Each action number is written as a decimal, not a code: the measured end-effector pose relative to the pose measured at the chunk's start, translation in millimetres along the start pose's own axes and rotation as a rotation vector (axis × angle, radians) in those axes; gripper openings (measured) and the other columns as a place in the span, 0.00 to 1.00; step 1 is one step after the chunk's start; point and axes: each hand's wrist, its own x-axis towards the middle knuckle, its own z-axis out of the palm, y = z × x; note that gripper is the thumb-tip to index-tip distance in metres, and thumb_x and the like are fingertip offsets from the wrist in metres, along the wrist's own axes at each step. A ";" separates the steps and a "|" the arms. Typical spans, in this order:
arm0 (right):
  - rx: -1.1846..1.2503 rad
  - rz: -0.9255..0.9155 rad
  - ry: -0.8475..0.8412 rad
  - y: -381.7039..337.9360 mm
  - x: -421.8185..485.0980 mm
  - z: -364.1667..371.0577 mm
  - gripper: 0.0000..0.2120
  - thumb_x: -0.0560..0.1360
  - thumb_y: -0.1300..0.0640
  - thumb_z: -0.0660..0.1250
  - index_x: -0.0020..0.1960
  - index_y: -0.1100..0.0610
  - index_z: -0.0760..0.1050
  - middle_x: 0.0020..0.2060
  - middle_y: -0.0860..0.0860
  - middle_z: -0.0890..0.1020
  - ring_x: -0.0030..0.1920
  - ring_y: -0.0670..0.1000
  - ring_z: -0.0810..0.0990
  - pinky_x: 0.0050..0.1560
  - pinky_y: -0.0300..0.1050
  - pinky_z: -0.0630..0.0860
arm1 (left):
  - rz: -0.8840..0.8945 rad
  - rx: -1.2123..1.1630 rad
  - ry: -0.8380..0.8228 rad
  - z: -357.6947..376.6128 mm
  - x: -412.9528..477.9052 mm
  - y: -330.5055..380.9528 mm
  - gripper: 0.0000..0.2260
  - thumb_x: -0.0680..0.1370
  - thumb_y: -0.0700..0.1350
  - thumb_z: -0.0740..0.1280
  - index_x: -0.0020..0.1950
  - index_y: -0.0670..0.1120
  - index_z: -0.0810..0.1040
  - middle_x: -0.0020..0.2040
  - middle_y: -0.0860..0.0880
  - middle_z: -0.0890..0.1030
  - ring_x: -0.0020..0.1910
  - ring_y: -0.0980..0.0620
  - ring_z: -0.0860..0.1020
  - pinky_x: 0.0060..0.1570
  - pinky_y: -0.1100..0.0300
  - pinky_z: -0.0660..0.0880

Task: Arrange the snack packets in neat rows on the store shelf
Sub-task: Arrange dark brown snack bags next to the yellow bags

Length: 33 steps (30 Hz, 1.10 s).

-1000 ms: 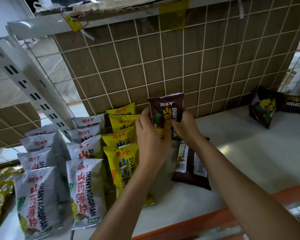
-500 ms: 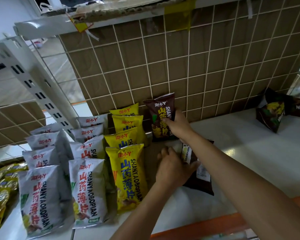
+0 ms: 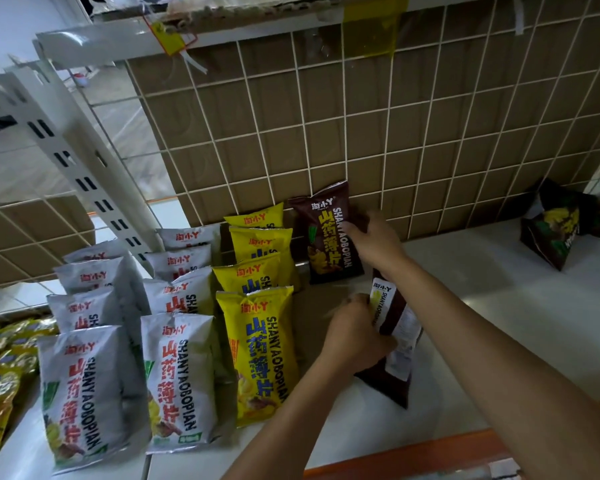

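Reaching toward the back edge of the shelf (image 3: 499, 306), the person's right hand (image 3: 373, 239) had its fingers (image 3: 352, 231) curled onto the right side of the upright brown packet (image 3: 326, 237). It looked like a light grip more than a squeeze, though that bit was a little blurry. That packet stood against the wire-grid back panel (image 3: 388, 140), just to the right of the row of yellow packets (image 3: 257, 355).

The left hand (image 3: 354, 337) was a bit nearer the front. It was wrapped round the upper part of the second brown packet (image 3: 395, 344), with the thumb side tucked against the white label. This one was tilted with its back label facing up, its bottom corner down on the shelf and pointing toward the orange front edge (image 3: 413, 455). It sat right under the right forearm, just in front of the upright one.

The yellow packets ran four deep from back to front, overlapping like roof tiles. Left of them were two rows of silver packets (image 3: 177, 375), lined up the same way. At the far left edge some gold packets (image 3: 0, 382) lay in a looser heap. Way over at the back right corner, well apart from both hands, a couple more dark packets (image 3: 551, 237) were slumped against the grid. A slotted white upright (image 3: 70, 161) leaned across the left side.
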 end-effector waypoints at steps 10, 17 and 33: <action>0.178 -0.160 0.236 -1.0 -78.6 -37.5 0.08 0.74 0.49 0.68 0.48 0.53 0.77 0.40 0.42 0.80 0.41 0.40 0.78 0.40 0.27 0.71 | 0.063 -0.663 0.546 3.5 -2.2 -8.1 0.31 0.69 0.40 0.74 0.69 0.50 0.66 0.47 0.62 0.78 0.44 0.67 0.78 0.42 0.69 0.76; 0.827 0.083 -0.265 -8.2 -96.0 -36.0 0.05 0.75 0.60 0.66 0.49 0.54 0.79 0.43 0.53 0.85 0.44 0.50 0.84 0.43 0.42 0.80 | 0.376 -0.503 0.503 1.0 -2.7 -8.1 0.28 0.70 0.53 0.68 0.69 0.51 0.69 0.65 0.53 0.74 0.65 0.56 0.71 0.63 0.54 0.71; 0.654 -0.033 0.090 -10.7 -45.1 -13.9 0.10 0.76 0.54 0.66 0.37 0.52 0.75 0.32 0.48 0.81 0.37 0.50 0.80 0.44 0.51 0.77 | 0.088 -0.813 0.435 13.7 18.8 -27.3 0.39 0.63 0.40 0.78 0.68 0.50 0.60 0.58 0.45 0.79 0.51 0.53 0.81 0.52 0.48 0.79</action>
